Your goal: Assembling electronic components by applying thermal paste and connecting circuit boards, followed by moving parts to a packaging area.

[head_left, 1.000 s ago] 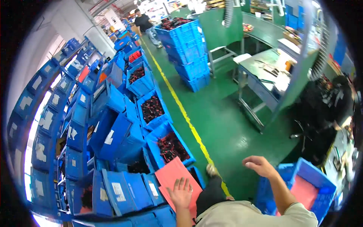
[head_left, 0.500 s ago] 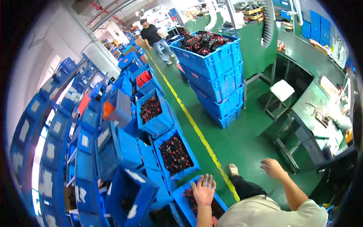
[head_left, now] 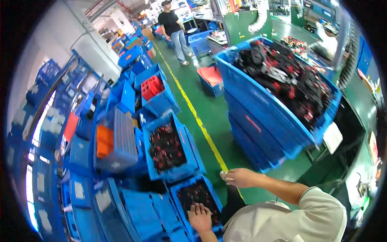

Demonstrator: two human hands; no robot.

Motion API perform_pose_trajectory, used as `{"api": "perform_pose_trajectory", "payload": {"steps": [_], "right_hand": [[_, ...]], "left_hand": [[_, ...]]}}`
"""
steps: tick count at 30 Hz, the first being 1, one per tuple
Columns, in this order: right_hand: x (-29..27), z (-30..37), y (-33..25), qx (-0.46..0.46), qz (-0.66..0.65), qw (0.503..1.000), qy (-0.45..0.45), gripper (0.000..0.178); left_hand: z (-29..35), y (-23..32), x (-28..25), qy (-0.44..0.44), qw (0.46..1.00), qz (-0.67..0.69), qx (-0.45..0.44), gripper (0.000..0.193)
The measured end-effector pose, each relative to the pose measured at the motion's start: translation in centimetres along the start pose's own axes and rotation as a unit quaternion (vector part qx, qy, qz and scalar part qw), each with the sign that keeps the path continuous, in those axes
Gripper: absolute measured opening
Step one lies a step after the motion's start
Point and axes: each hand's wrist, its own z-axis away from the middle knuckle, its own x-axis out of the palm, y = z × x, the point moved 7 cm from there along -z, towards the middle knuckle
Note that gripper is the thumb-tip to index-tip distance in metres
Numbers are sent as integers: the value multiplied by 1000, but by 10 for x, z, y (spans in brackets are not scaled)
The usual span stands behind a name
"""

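Observation:
My left hand is open, palm down with the fingers stretched out, above a blue crate of dark and red parts. Whether it touches the parts, I cannot tell. In front of my body, my right hand hangs over the walkway with its fingers loosely bent and apart. Nothing shows in it. Right of that hand, a tall stack of blue crates rises close by. Its top crate is heaped with black and red plastic parts.
A yellow line runs along the green floor. Blue crates and rack bins line the left side. A person in a black shirt stands ahead. A low blue bin sits beyond the stack, and green workbenches stand at right.
The stack of crates now appears much nearer and larger. My left hand has turned palm down and lowered towards the crate. My right hand has swung left across my front.

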Motion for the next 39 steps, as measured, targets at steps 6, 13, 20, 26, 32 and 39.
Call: {"api": "perform_pose_trajectory", "payload": {"steps": [6,13,20,26,32,39], "right_hand": [[-80,-146,106,129,-4,991,26,27],[-180,-306,197,204,-115,952,199,24],[-310,-512,327,277,-148,883,350,25],[-392,-696,426,252,-70,925,274,23],[-466,-869,540,322,20,923,210,26],[-546,-1009,639,335,-62,892,298,27]], "left_hand": [[-212,-9,206,-74,986,-69,-130,34],[-431,12,493,-257,946,-165,-107,32],[-638,33,571,-107,975,-157,-117,33],[-797,34,693,-110,976,-153,-113,31],[-976,-43,866,-196,943,-107,-246,33],[-1120,-96,1108,-286,890,-202,-291,34]]}}
